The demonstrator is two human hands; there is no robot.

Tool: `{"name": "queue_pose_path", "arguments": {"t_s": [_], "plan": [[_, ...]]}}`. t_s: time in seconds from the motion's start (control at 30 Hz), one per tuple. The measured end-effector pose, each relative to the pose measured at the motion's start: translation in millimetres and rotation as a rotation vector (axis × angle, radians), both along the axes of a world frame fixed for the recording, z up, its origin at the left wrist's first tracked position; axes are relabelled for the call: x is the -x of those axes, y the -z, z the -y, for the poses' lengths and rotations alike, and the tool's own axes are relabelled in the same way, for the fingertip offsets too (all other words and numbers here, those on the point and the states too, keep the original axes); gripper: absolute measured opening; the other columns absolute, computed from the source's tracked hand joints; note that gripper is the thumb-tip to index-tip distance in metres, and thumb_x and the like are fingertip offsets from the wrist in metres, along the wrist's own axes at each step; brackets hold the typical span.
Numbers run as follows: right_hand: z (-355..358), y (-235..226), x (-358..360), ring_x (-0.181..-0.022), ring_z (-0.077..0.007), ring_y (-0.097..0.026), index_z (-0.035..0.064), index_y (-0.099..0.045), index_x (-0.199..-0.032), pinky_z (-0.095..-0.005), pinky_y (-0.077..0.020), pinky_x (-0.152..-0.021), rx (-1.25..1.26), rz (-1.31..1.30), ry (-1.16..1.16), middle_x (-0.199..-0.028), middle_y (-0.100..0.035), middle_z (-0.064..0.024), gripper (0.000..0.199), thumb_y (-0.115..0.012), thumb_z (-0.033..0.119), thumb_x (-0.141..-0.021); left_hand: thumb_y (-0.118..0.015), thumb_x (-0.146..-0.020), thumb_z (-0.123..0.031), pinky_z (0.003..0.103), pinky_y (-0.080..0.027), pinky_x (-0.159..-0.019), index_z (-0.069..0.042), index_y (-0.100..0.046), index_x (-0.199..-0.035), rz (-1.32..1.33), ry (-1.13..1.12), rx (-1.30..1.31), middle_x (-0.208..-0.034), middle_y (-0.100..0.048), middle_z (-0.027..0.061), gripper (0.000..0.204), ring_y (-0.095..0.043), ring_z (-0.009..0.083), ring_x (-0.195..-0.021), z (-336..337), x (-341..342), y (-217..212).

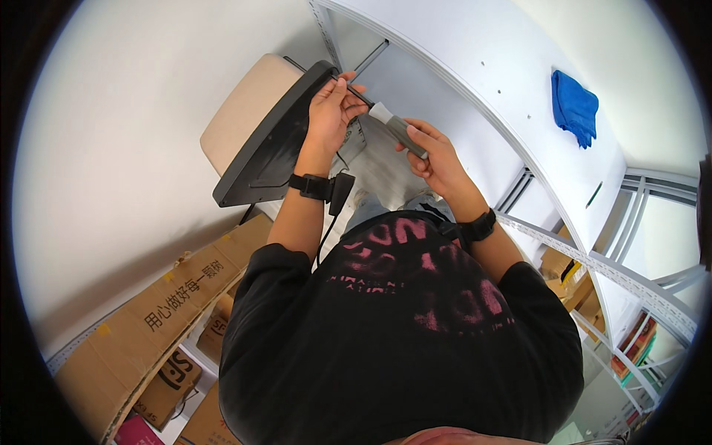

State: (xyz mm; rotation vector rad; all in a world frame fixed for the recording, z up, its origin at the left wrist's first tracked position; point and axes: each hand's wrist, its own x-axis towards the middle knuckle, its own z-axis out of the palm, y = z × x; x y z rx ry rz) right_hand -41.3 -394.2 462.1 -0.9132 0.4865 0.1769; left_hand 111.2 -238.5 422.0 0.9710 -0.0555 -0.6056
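A screwdriver [397, 127] with a grey handle and a thin dark shaft slants up and left. My right hand [434, 157] is wrapped round the lower part of its handle. With thumb and forefinger, my left hand [331, 111] closes round the shaft near its tip, at the upper edge of a chair's black panel [278, 144]; the tip itself is hidden by the fingers. A beige pad [248, 107] forms the other side of this chair part, which stands tilted near the wall. Both my wrists wear black straps, the left one with a small box and cable.
To my right runs a white shelf top [512, 89] with a metal edge, bearing a folded blue cloth [575, 107]. Lower left, a long open cardboard box [159, 319] lies near smaller cartons [167, 386]. Metal shelving [645, 278] stands at the right.
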Motion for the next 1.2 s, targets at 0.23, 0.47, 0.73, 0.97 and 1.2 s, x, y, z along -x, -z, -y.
{"name": "queue_pose_path", "arguments": {"t_s": [0.23,0.47,0.73,0.97,1.2], "plan": [[0.5,1.9,-0.2,-0.045,-0.0049,-0.038,0.0022,-0.048,-0.120,-0.0184,-0.0277,-0.038,-0.067,0.002,0.013,-0.083,-0.059,-0.0094,0.035,-0.054,0.023,-0.092,-0.044,-0.098,-0.021,0.025,-0.056,-0.065,-0.001,-0.053,-0.116,0.008,0.010,-0.022,-0.090,-0.066,0.0082,0.028,-0.063,0.0122,-0.070,0.2,-1.0,-3.3],[0.2,4.9,1.5,-0.047,-0.0048,-0.037,0.0017,-0.047,-0.122,-0.0175,-0.0269,-0.039,-0.090,-0.002,0.018,-0.083,-0.057,-0.0094,0.035,-0.051,0.023,-0.094,-0.043,-0.098,-0.021,0.025,-0.055,-0.066,-0.001,-0.052,-0.116,0.013,0.018,-0.052,-0.090,-0.065,0.0082,0.029,-0.062,0.0118,-0.071,0.1,0.4,-3.4],[1.4,4.0,0.6,-0.048,-0.0049,-0.038,0.0018,-0.047,-0.122,-0.0178,-0.0279,-0.040,-0.100,0.003,0.000,-0.084,-0.057,-0.0089,0.035,-0.050,0.022,-0.094,-0.044,-0.098,-0.021,0.027,-0.056,-0.065,0.001,-0.051,-0.116,0.026,0.017,-0.039,-0.089,-0.064,0.0094,0.029,-0.062,0.0119,-0.070,0.0,-2.9,-2.1],[-1.6,-1.0,-1.1,-0.052,-0.0060,-0.042,0.0043,-0.049,-0.122,-0.0197,-0.0321,-0.044,0.125,0.029,-0.013,-0.085,-0.058,-0.0070,0.036,-0.055,0.020,-0.091,-0.043,-0.098,-0.020,0.026,-0.057,-0.065,0.001,-0.051,-0.115,0.019,0.020,-0.016,-0.089,-0.064,0.0091,0.028,-0.062,0.0121,-0.069,-0.2,-3.9,-2.4],[-1.9,3.6,-2.5,-0.058,-0.0058,-0.048,0.0049,-0.051,-0.121,-0.0199,-0.0386,-0.048,0.315,0.097,-0.042,-0.086,-0.056,-0.0038,0.035,-0.058,0.016,-0.089,-0.046,-0.097,-0.020,0.026,-0.056,-0.064,0.000,-0.052,-0.113,0.005,0.005,-0.031,-0.086,-0.064,0.0077,0.026,-0.062,0.0116,-0.069,1.2,-2.5,-7.4]]}}
